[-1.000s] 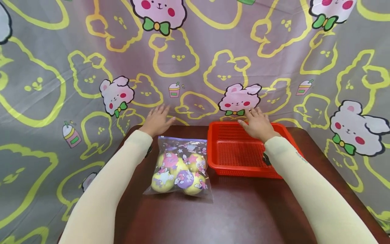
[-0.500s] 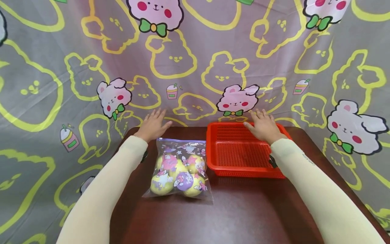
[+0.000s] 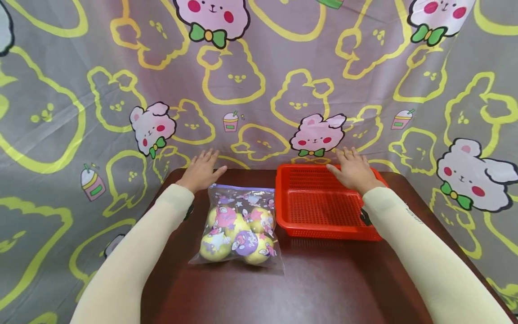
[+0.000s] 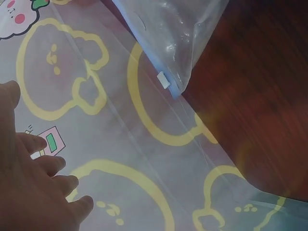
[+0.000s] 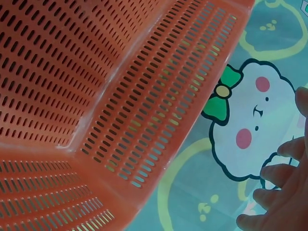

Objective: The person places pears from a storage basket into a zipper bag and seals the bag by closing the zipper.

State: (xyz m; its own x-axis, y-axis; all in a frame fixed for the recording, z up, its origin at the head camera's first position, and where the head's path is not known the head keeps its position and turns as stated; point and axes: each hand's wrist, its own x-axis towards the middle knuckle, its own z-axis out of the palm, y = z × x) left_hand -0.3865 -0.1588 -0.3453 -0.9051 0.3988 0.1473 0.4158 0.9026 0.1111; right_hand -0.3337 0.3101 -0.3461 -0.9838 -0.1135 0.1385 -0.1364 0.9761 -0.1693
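My left hand (image 3: 201, 172) is held above the table's back left edge, fingers spread, holding nothing. Just below and to its right lies a clear zip bag (image 3: 238, 229) with pink and purple cartoon prints. Several round yellow fruits show through the bag; the prints partly hide them, so their kind is unclear. In the left wrist view, the bag's corner with a white slider (image 4: 163, 80) is apart from the fingers. My right hand (image 3: 356, 170), also spread and holding nothing, hovers over the back right of a red plastic basket (image 3: 328, 231). Bare slotted walls (image 5: 144, 96) appear in the right wrist view.
A dark red-brown table (image 3: 291, 288) carries the bag and the basket side by side. Behind it and along both sides hangs a grey-pink cloth (image 3: 259, 54) printed with yellow outlines and white rabbits.
Both hands have drifted slightly outward, the left one to the left and the right one to the right. The bag and basket stay where they were; the head view shifts a little.
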